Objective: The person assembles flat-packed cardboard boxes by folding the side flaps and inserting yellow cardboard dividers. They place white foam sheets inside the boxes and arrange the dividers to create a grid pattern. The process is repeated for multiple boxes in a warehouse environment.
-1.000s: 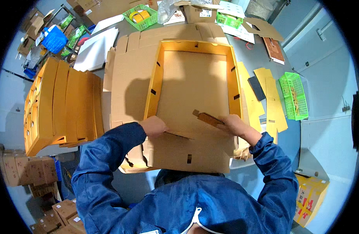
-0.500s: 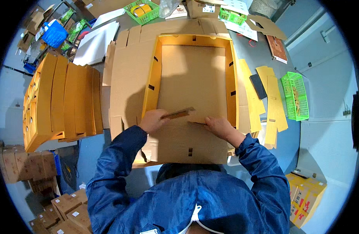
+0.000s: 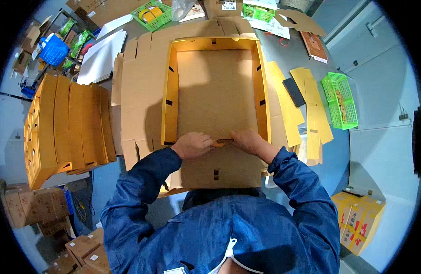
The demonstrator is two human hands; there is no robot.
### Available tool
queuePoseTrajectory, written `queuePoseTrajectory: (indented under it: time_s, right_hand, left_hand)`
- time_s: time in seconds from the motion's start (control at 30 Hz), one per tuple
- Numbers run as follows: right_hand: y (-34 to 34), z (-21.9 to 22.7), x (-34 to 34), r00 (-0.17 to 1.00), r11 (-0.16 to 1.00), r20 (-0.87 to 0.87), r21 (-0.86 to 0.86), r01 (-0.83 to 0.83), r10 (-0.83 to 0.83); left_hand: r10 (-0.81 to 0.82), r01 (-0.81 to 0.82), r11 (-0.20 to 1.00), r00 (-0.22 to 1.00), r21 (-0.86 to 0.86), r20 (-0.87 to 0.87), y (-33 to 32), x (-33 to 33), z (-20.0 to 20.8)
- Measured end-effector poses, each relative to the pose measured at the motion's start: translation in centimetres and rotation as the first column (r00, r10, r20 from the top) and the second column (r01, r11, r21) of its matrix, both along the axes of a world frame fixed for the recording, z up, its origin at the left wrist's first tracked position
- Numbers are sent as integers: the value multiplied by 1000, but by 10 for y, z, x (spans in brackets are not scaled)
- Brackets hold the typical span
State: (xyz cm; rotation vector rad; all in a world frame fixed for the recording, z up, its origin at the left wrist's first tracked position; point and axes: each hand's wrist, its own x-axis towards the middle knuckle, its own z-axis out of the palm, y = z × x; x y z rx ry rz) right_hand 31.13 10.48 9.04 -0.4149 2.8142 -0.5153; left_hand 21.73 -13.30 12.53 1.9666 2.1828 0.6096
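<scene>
A cardboard box point(image 3: 215, 91) with yellow upright walls lies in front of me, its brown inside facing up. Its near panel point(image 3: 228, 171) lies folded out toward my body and has a small dark slot. My left hand point(image 3: 192, 145) is closed over the near left corner flap, fingers bent along the fold. My right hand point(image 3: 250, 142) grips the flap from the right corner. The flap ends point(image 3: 219, 141) meet between my hands, partly hidden by the fingers. Beneath the box lies a flat cardboard sheet point(image 3: 142, 91).
Yellow folded box trays point(image 3: 66, 123) stand stacked at the left. Yellow card strips point(image 3: 313, 109) and a black block point(image 3: 294, 92) lie at the right, near a green basket point(image 3: 340, 100). Another green basket point(image 3: 152, 16) holds tape at the back.
Both hands have drawn closer together at the box's near edge. The left flap, which was tilted over the inside, has swung in line with the near edge. The view has shifted slightly.
</scene>
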Motion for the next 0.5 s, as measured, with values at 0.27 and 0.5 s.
queuePoseTrajectory:
  time_s: [0.27,0.5]
  right_hand:
    - [6,-7,0,989,990,-98,89,-106,115]
    - [-32,56,51,947,984,-294,-76,-158,130]
  left_hand:
    - [141,-104,927,987,-361,79,22,-2,-16]
    - [297,-156,935,838,-320,459,30,-12,-9]
